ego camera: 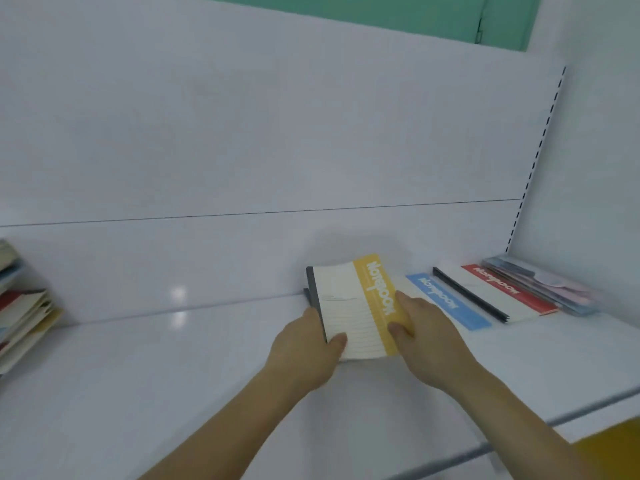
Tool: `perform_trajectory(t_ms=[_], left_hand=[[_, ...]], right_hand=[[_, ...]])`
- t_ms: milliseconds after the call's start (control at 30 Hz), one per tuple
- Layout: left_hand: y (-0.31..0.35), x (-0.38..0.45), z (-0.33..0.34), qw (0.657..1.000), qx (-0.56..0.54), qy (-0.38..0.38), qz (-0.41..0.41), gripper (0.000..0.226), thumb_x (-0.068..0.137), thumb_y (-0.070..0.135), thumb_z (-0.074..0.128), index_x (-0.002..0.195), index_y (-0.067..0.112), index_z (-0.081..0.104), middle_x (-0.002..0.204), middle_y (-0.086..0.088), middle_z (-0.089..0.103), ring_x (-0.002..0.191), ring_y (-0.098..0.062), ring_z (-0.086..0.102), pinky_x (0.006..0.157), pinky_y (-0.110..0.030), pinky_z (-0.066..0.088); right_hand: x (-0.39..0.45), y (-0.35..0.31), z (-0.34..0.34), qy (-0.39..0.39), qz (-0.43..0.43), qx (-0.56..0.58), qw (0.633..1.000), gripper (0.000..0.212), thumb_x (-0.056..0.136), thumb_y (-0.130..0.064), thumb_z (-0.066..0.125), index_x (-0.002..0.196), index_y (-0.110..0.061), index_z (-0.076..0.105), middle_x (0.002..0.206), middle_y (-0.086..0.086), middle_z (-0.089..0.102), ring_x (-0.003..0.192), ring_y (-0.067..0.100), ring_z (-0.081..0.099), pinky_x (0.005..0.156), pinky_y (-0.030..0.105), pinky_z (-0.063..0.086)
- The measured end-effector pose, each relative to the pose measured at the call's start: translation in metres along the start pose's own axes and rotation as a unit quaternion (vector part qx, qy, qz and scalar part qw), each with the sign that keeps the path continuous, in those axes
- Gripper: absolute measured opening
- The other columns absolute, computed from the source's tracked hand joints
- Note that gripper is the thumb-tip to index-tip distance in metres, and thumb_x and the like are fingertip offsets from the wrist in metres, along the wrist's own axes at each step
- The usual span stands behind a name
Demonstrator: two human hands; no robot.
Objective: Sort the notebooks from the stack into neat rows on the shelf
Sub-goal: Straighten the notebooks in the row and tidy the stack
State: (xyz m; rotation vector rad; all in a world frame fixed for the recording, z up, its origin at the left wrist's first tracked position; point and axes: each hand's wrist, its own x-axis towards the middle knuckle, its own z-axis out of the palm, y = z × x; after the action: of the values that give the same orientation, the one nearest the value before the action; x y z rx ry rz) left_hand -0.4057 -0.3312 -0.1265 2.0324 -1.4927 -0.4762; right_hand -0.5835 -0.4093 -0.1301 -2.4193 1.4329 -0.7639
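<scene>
A cream notebook with a yellow band and a dark spine lies on the white shelf, near the back panel. My left hand grips its spine edge, thumb curled onto the cover. My right hand rests on the yellow band with its fingers laid flat along the right edge. To the right lie a blue-banded notebook, a red-banded notebook and a pale patterned one, overlapping in a row. A messy stack of notebooks leans at the far left.
The shelf's white back panel rises behind the notebooks. A slotted upright marks the right side. The shelf's front edge runs across the lower right. Bare shelf surface stretches between the left stack and my hands.
</scene>
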Motion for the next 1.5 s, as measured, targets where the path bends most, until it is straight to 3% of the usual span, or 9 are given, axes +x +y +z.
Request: perform_trajectory(t_ms=[233, 367, 500, 667, 800, 867, 1033, 1367, 1500], left_hand=[[-0.005, 0.031, 0.012, 0.992, -0.041, -0.116, 0.036, 0.061, 0.079, 0.04, 0.082, 0.132, 0.04, 0.051, 0.113, 0.022, 0.059, 0.11, -0.004, 0.059, 0.09, -0.019, 0.047], [-0.004, 0.035, 0.022, 0.99, 0.111, -0.09, -0.002, 0.057, 0.081, 0.054, 0.074, 0.125, 0.027, 0.05, 0.123, 0.006, 0.062, 0.111, -0.015, 0.059, 0.09, -0.029, 0.049], [-0.001, 0.037, 0.03, 0.977, 0.201, -0.065, -0.012, 0.045, 0.084, 0.064, 0.062, 0.105, 0.025, 0.052, 0.104, 0.004, 0.056, 0.096, -0.016, 0.055, 0.081, -0.03, 0.046], [0.005, 0.037, 0.031, 0.967, 0.252, -0.036, -0.021, 0.055, 0.083, 0.069, 0.06, 0.116, 0.024, 0.055, 0.108, 0.004, 0.052, 0.101, -0.017, 0.047, 0.083, -0.028, 0.041], [0.006, 0.031, 0.037, 0.973, 0.227, -0.015, -0.028, 0.059, 0.086, 0.065, 0.06, 0.127, 0.022, 0.056, 0.12, 0.006, 0.057, 0.111, -0.016, 0.049, 0.095, -0.03, 0.044], [0.006, 0.028, 0.038, 0.976, 0.214, -0.009, -0.027, 0.058, 0.089, 0.059, 0.061, 0.13, 0.018, 0.056, 0.126, 0.005, 0.058, 0.118, -0.016, 0.05, 0.1, -0.032, 0.044], [0.001, 0.025, 0.037, 0.975, 0.224, -0.007, -0.012, 0.052, 0.093, 0.056, 0.058, 0.127, 0.017, 0.058, 0.125, 0.005, 0.061, 0.119, -0.015, 0.052, 0.1, -0.033, 0.044], [0.007, 0.02, 0.042, 0.948, 0.318, -0.03, 0.004, 0.033, 0.102, 0.049, 0.042, 0.116, 0.02, 0.052, 0.116, 0.002, 0.059, 0.113, -0.02, 0.051, 0.094, -0.034, 0.044], [0.012, 0.017, 0.044, 0.95, 0.309, -0.039, -0.014, 0.039, 0.103, 0.046, 0.04, 0.132, 0.02, 0.044, 0.124, 0.0, 0.055, 0.118, -0.023, 0.05, 0.096, -0.036, 0.044]], right_hand=[[0.037, 0.034, 0.014, -0.078, -0.032, -0.061, 0.995, 0.039, 0.1, -0.026, 0.047, 0.136, -0.013, 0.046, 0.13, 0.006, 0.052, 0.123, 0.022, 0.041, 0.1, 0.032, 0.038], [0.047, 0.051, 0.022, -0.101, -0.061, -0.094, 0.989, 0.042, 0.102, -0.031, 0.04, 0.14, -0.014, 0.043, 0.136, 0.002, 0.048, 0.13, 0.019, 0.036, 0.104, 0.027, 0.032], [0.056, 0.065, 0.029, -0.092, -0.118, -0.108, 0.983, 0.057, 0.099, -0.044, 0.022, 0.143, -0.013, 0.043, 0.134, 0.001, 0.053, 0.133, 0.019, 0.035, 0.108, 0.024, 0.026], [0.062, 0.078, 0.032, -0.082, -0.178, -0.151, 0.969, 0.055, 0.098, -0.051, 0.021, 0.129, -0.022, 0.055, 0.129, -0.003, 0.058, 0.137, 0.019, 0.033, 0.117, 0.027, 0.018], [0.063, 0.085, 0.027, -0.112, -0.204, -0.143, 0.962, 0.098, 0.074, -0.087, 0.016, 0.136, -0.021, 0.052, 0.132, -0.006, 0.055, 0.141, 0.019, 0.027, 0.118, 0.034, 0.021], [0.067, 0.089, 0.024, -0.139, -0.225, -0.142, 0.954, 0.103, 0.068, -0.093, 0.022, 0.136, -0.022, 0.051, 0.131, -0.006, 0.053, 0.139, 0.019, 0.027, 0.117, 0.033, 0.023], [0.075, 0.095, 0.022, -0.154, -0.231, -0.104, 0.955, 0.089, 0.068, -0.089, 0.038, 0.125, -0.024, 0.058, 0.119, -0.01, 0.052, 0.124, 0.011, 0.036, 0.106, 0.026, 0.031], [0.063, 0.093, 0.023, -0.117, -0.239, -0.128, 0.956, 0.084, 0.075, -0.086, 0.028, 0.127, -0.025, 0.055, 0.121, -0.011, 0.055, 0.127, 0.013, 0.037, 0.111, 0.027, 0.029], [0.057, 0.092, 0.02, -0.113, -0.239, -0.13, 0.956, 0.088, 0.079, -0.083, 0.027, 0.14, -0.023, 0.046, 0.132, -0.009, 0.05, 0.134, 0.015, 0.032, 0.115, 0.029, 0.025]])
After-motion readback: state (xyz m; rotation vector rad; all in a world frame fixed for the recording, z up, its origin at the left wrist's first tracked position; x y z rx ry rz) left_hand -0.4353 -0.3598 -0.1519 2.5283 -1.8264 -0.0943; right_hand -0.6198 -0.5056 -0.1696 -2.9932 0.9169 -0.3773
